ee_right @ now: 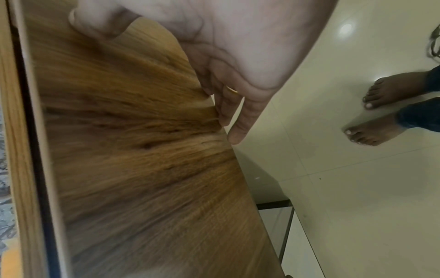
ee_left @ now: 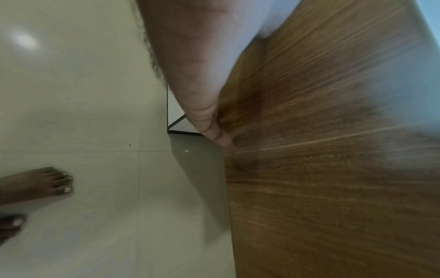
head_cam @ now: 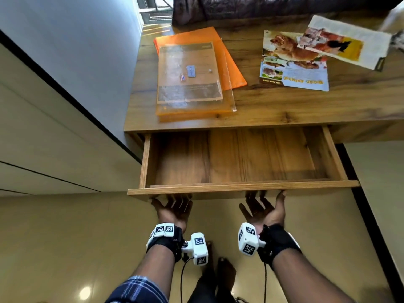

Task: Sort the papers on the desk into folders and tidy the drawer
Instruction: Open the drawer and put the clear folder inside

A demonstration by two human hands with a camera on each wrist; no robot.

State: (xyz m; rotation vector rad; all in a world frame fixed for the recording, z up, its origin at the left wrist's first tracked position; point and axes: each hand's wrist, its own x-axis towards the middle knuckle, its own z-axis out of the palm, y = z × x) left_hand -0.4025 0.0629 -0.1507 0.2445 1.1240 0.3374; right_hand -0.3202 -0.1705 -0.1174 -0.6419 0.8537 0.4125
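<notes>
The drawer stands pulled out from under the near edge of the table, its wooden floor bare. Both hands are palm-up below its front panel. The left hand sits under the left part of the panel, fingers straight and reaching beneath the lower edge, touching the wood. The right hand sits under the right part, fingers straight and slightly spread behind the lower edge, thumb up against the panel's front. Neither hand curls round anything.

On the table, at the left, an orange folder lies flat with a clear sleeve holding a brown sheet on top of it, near the drawer side. To the right, well apart, lies a magazine with a dog picture, and a second printed paper overlaps its far right corner. The person's bare feet stand on the tiled floor.
</notes>
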